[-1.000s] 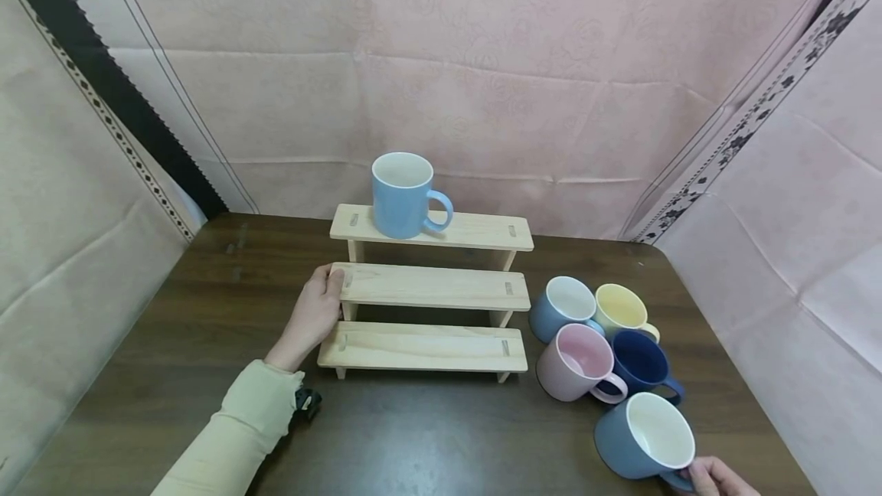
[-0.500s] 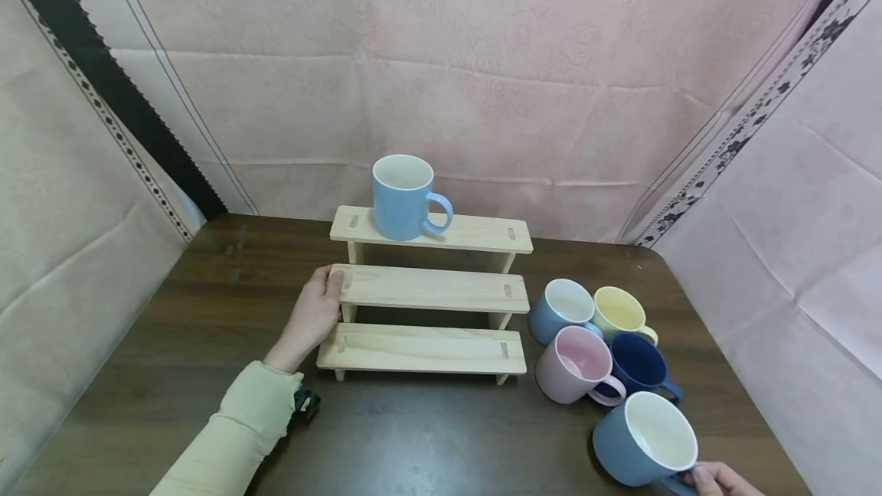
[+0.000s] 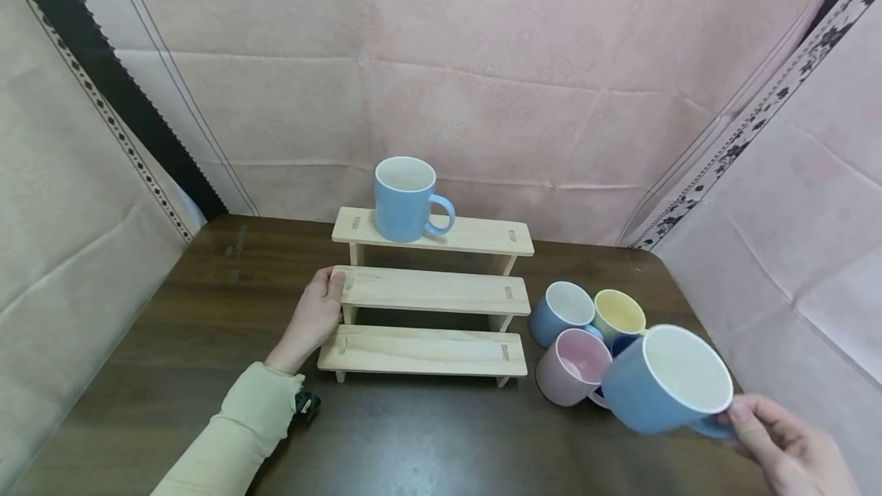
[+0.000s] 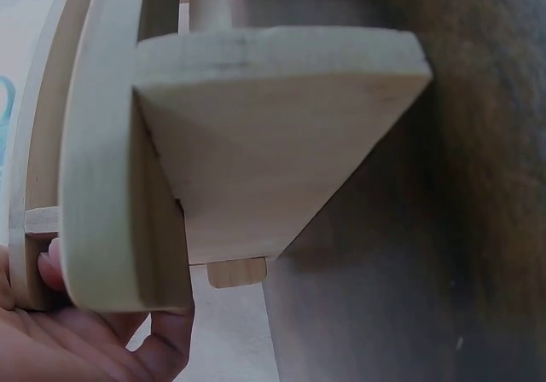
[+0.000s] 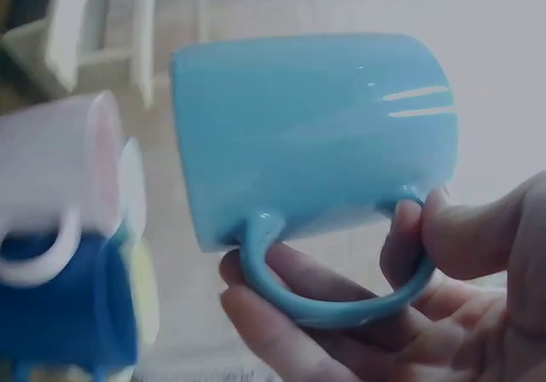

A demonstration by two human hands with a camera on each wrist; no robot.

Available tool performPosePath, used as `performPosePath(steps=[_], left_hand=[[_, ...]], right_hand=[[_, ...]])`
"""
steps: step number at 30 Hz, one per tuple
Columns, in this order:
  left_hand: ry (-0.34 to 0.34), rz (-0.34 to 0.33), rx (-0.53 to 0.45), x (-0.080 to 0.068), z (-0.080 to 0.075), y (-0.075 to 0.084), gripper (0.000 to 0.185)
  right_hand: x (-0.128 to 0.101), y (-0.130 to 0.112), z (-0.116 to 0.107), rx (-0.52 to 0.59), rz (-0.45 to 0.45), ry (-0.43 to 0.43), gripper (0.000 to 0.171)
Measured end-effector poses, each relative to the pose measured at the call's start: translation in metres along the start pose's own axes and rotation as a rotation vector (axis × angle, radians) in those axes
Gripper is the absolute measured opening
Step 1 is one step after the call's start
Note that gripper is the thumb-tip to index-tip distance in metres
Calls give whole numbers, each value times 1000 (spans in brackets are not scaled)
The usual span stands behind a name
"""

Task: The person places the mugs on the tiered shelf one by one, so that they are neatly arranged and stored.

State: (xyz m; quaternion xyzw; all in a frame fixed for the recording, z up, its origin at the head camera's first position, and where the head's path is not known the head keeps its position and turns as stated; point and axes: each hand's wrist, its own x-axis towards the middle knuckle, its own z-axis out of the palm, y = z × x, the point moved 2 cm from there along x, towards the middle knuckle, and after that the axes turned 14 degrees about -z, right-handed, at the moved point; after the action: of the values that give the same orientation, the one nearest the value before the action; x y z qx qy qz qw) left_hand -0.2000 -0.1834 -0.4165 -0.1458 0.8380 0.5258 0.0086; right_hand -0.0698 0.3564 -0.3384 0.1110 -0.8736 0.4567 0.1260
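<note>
The right hand (image 3: pixel 792 446) grips the blue mug (image 3: pixel 664 381) by its handle, fingers curled through the loop (plainly seen from the right wrist), and holds it tilted above the table (image 3: pixel 172 343), just in front of the pink mug (image 3: pixel 572 366) and the other mugs clustered to the right of the wooden stepped shelf (image 3: pixel 430 289). The left hand (image 3: pixel 313 316) rests against the shelf's left end, thumb on the middle step and fingers lightly curled round its edge.
</note>
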Motion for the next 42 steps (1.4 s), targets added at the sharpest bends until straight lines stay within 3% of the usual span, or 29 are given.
performPosePath(steps=[1,3,7,10,11,18,23,33,42], left_hand=[[-4,0,0,0,0,0,58],[-11,-2,-3,0,-1,0,58],[-20,-1,-6,1,0,0,59],[-15,2,-6,1,2,0,57],[-11,3,-4,2,2,1,56],[-6,-3,3,1,3,2,55],[-1,-2,4,2,2,2,55],[-5,-10,11,1,3,2,57],[5,-15,8,0,1,0,56]], right_hand=[[7,-7,0,24,-24,-15,24],[24,-20,4,179,-81,-43,25],[62,-47,15,183,-142,-71,24],[90,-65,25,41,-148,-79,27],[99,-69,29,38,-150,-78,27],[150,-89,67,327,-108,-67,33],[181,-99,95,197,-124,-84,46],[217,-99,142,314,-92,-78,44],[228,-99,160,281,-83,-115,47]])
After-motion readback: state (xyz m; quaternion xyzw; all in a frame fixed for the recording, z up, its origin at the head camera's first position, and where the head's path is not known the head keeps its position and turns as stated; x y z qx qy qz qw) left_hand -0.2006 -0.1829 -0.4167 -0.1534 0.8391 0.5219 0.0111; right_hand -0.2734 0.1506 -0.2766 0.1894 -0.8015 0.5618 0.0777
